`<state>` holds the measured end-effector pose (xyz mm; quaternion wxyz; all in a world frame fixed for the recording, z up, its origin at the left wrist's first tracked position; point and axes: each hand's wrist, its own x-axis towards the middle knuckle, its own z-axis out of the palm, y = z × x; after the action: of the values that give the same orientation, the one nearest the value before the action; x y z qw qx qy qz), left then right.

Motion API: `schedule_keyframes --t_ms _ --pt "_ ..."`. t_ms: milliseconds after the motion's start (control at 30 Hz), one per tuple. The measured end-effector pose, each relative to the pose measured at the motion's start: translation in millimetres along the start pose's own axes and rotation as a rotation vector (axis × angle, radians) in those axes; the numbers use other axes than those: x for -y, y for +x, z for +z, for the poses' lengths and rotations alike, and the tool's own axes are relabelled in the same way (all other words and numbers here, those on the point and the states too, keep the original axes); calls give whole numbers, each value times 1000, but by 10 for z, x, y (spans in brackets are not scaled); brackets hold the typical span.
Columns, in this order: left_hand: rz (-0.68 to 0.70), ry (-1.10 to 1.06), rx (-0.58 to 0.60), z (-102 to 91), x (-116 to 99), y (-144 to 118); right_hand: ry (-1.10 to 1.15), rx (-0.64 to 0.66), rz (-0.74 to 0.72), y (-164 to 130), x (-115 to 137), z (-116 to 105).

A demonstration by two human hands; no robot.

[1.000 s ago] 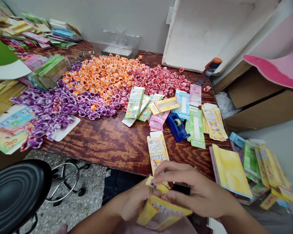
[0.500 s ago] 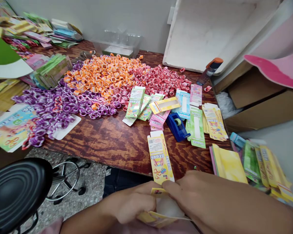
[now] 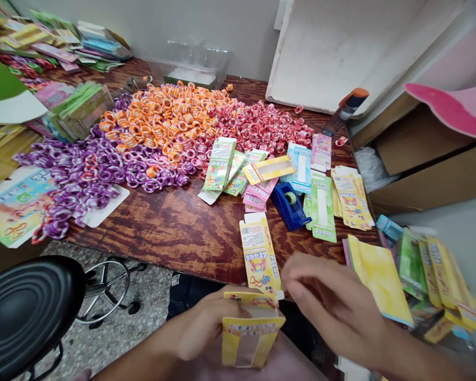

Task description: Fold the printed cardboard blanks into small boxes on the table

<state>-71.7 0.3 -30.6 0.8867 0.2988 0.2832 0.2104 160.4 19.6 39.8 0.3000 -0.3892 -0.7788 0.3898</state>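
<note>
Left hand [image 3: 200, 330] wrapped round a yellow box [image 3: 248, 330], low by the table [image 3: 174, 233] edge. Right hand [image 3: 333, 307] loose and open, just right of the box, not touching. Flat yellow box [image 3: 257, 254] on the table behind. Blue tape holder [image 3: 289, 205] farther back.

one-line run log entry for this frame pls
left hand: grips small yellow windowed carton | right hand: open, beside carton, not touching | flat yellow carton blank: on brown wooden table
</note>
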Motion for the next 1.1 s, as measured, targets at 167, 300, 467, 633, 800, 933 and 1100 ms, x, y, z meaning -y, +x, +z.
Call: schedule_keyframes --t_ms 167,300,467,633,800,933,1100 --pt "36 -42 -19 70 -41 -5 101 -208 -37 -362 -54 661" --pt "-13 -34 -87 9 69 -110 181 -431 78 -523 -95 1071" --pt "2 -2 -104 -46 99 -88 84 -268 7 -429 -240 1007" --pt "135 -67 -79 64 -61 59 -99 -613 -106 -313 -253 1042" --pt "140 -274 -24 190 -69 108 -415 -435 -187 -313 -215 987" --pt "76 -402 5 148 3 73 -325 -411 -157 -288 -210 930" --pt "103 -461 -26 94 104 34 -181 -441 -32 -188 -130 985"
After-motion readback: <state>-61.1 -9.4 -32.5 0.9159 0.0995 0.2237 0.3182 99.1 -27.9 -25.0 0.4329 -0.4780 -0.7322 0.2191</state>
